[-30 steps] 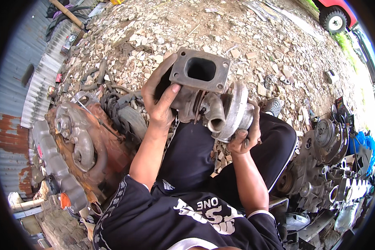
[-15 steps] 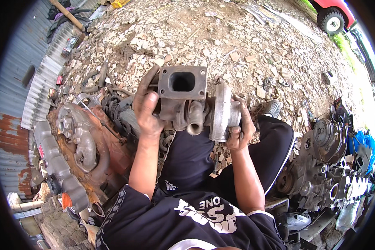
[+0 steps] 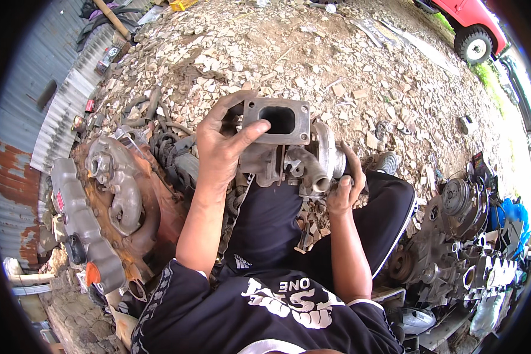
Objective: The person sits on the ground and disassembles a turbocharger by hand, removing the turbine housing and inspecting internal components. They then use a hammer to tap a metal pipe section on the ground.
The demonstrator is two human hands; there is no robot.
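- Turbocharger [image 3: 292,153]: I see it raised over the lap, square flange facing up, seemingly for inspection.
- Left hand [image 3: 221,147]: grip half-open, thumb hooked on the flange.
- Right hand [image 3: 343,192]: grip closed round the compressor housing, bracing it.
- Rusty engine block [image 3: 115,206]: on the rubble ground, left.

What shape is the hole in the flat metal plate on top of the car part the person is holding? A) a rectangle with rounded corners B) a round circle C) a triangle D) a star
A: the flange on the turbocharger, held between the left hand and right hand, has one dark rectangular opening with rounded corners.
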